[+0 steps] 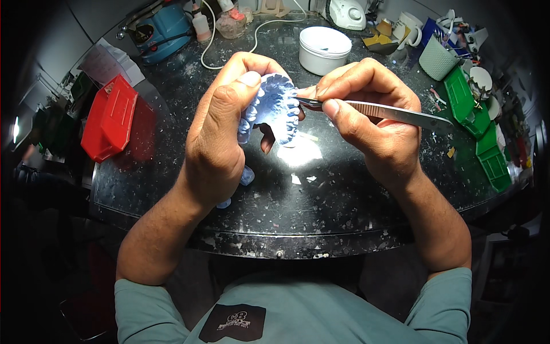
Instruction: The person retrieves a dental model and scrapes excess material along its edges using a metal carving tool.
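Observation:
My left hand [220, 132] grips a pale blue dental cast [270, 97], a horseshoe arch of teeth, with the thumb on its left side and fingers behind it. My right hand [378, 132] pinches a flat metal scalpel-like tool [401, 115] with a ridged handle, its narrow end at the right side of the cast's teeth. Whether the tip touches the cast is too small to tell. Another blue piece [247, 175] lies on the black worktop [321, 212], partly hidden by my left hand.
A red bin [109, 114] is at left, green bins [490, 155] at right. A white tub [325, 49], cream holder of tools [435, 60], mug [407, 31], blue machine [157, 40], small bottle [200, 28] and white cable [258, 28] line the back. Paper scraps [296, 179] lie mid-table.

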A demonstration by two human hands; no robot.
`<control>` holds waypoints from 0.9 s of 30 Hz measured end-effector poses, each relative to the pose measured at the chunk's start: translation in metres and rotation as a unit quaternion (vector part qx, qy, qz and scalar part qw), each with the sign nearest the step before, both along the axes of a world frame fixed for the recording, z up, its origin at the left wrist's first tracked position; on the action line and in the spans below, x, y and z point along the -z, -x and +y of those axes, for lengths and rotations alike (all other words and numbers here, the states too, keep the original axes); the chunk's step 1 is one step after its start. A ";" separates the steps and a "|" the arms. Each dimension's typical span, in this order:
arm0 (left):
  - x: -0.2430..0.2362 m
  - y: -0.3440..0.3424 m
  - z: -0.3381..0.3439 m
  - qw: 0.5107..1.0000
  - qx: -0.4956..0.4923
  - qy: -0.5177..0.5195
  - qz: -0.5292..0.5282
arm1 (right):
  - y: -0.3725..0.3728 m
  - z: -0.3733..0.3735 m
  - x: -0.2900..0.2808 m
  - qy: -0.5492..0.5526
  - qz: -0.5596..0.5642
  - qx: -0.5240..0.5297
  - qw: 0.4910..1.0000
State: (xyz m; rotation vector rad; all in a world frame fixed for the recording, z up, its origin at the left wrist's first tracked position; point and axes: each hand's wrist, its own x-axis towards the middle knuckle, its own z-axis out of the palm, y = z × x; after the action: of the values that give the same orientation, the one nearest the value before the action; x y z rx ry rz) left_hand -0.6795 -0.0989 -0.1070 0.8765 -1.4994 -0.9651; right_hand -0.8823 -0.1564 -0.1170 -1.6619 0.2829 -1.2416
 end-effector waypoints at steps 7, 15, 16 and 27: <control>-0.002 -0.002 0.000 1.000 0.007 -0.019 -0.016 | 0.003 0.000 -0.003 -0.012 0.022 0.001 1.000; 0.003 0.007 -0.001 0.999 -0.019 0.017 0.044 | 0.006 0.003 -0.012 -0.018 0.070 0.000 0.997; 0.004 0.007 -0.001 0.999 -0.016 0.023 0.041 | 0.006 0.003 -0.012 -0.019 0.072 -0.006 0.997; 0.003 0.004 0.000 0.998 0.005 0.026 0.060 | 0.007 0.000 -0.011 0.030 0.060 -0.014 0.998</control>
State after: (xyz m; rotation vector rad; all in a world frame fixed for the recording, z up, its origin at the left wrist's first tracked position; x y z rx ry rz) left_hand -0.6832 -0.0992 -0.1102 0.7622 -1.4219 -0.9645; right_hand -0.8895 -0.1565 -0.1061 -1.7891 0.2971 -1.1412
